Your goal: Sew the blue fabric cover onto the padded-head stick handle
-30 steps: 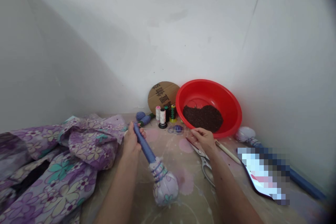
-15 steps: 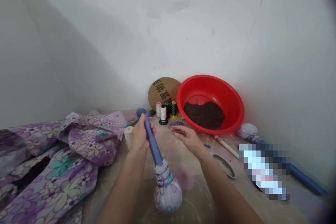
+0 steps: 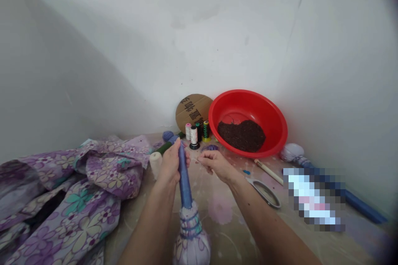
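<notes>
Our right hand [image 3: 216, 163] has come leftward, close to our left hand [image 3: 172, 159]; a second ago a long thread [image 3: 195, 160] stretched between them, and now only a short bit shows. Half a second ago its fingers [image 3: 203, 159] were spread; now they are pinched together. We have swung the blue stick [image 3: 185, 182] more upright in view, so its padded head [image 3: 192, 248] meets the lower edge. The white spool [image 3: 155, 162] and a blue scrap [image 3: 246, 172] have come out from cover, while our right arm now hides the blades of the scissors [image 3: 267, 194].
</notes>
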### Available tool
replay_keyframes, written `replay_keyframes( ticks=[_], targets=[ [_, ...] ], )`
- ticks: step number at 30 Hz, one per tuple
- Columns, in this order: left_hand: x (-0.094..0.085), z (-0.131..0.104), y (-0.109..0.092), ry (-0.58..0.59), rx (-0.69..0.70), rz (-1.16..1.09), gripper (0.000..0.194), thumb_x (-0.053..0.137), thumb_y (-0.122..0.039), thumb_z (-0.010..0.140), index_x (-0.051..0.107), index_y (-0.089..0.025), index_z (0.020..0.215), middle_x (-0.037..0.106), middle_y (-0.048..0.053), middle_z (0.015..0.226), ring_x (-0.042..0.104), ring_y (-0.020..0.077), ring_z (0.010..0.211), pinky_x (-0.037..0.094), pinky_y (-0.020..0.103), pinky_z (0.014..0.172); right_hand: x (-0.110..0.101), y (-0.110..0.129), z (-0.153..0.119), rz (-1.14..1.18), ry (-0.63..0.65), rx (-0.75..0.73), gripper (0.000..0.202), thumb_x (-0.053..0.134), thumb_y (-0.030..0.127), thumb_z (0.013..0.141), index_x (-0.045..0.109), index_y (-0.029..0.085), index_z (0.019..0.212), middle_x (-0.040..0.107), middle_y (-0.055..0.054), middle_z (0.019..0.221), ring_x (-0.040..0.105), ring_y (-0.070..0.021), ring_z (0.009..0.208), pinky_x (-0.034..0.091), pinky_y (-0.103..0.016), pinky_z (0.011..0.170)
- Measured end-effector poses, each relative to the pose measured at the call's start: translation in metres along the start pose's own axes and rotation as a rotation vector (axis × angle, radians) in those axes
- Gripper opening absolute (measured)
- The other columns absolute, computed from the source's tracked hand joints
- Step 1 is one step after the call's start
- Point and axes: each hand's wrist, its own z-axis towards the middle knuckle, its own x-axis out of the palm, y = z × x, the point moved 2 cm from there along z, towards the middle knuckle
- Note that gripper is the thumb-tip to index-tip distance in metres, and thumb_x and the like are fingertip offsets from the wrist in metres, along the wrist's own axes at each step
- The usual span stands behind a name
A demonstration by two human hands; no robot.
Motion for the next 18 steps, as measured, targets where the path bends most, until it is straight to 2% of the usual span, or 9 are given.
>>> replay_keyframes(
  ticks=[3,9,11,13,16,18],
  targets=[
    [-0.006,0.001,-0.003,0.001,-0.007,-0.030,0.034,0.052,-0.049,0.065,0.049,-0.016,0.074,0.047,-0.005,0.042,0.042,0.0068,0.033,0.034,0.017,0.034,-0.006,-0.001,-0.003,-0.043,0.031,0.056,0.023,0.054,0.035,0.068,0.058,0.013,0.064,0.031,0.008,0.044,0.020,-0.0027,0.037,0.011,-0.019,0.036],
    [-0.023,0.005,-0.007,-0.065,0.010,-0.074,0.032,0.051,-0.047,0.066,0.049,-0.015,0.073,0.045,-0.005,0.041,0.041,0.0067,0.032,0.033,0.018,0.034,-0.032,-0.015,-0.012,-0.167,0.082,0.084,0.022,0.054,0.033,0.068,0.062,0.012,0.066,0.034,0.006,0.045,0.023,-0.0036,0.040,0.012,-0.018,0.038],
    [-0.026,0.007,-0.006,-0.063,0.007,-0.085,0.031,0.052,-0.046,0.066,0.049,-0.015,0.073,0.045,-0.005,0.041,0.041,0.0066,0.032,0.033,0.018,0.034,-0.039,-0.024,-0.017,-0.127,0.120,0.117,0.022,0.054,0.033,0.068,0.062,0.012,0.066,0.034,0.006,0.044,0.022,-0.0035,0.039,0.012,-0.018,0.038],
    [-0.028,0.008,-0.005,-0.052,0.005,-0.091,0.031,0.052,-0.045,0.066,0.049,-0.015,0.074,0.045,-0.005,0.042,0.042,0.0066,0.033,0.033,0.018,0.034,-0.042,-0.031,-0.023,-0.041,0.211,0.160,0.025,0.052,0.034,0.070,0.062,0.012,0.063,0.030,0.007,0.041,0.020,-0.0035,0.037,0.011,-0.018,0.038],
    [-0.029,0.009,-0.004,-0.047,0.008,-0.095,0.031,0.051,-0.046,0.066,0.048,-0.015,0.074,0.045,-0.005,0.042,0.041,0.0065,0.033,0.032,0.018,0.034,-0.042,-0.033,-0.030,0.078,0.311,0.115,0.032,0.051,0.036,0.071,0.060,0.011,0.053,0.033,0.005,0.040,0.027,-0.0048,0.038,0.019,-0.019,0.039],
    [-0.031,0.008,-0.005,-0.054,0.006,-0.097,0.031,0.051,-0.046,0.067,0.048,-0.016,0.073,0.044,-0.005,0.042,0.041,0.0064,0.033,0.032,0.017,0.034,-0.042,-0.028,-0.034,0.151,0.293,0.004,0.031,0.056,0.035,0.068,0.057,0.012,0.047,0.042,0.002,0.046,0.039,-0.0080,0.047,0.030,-0.021,0.047]
  ],
)
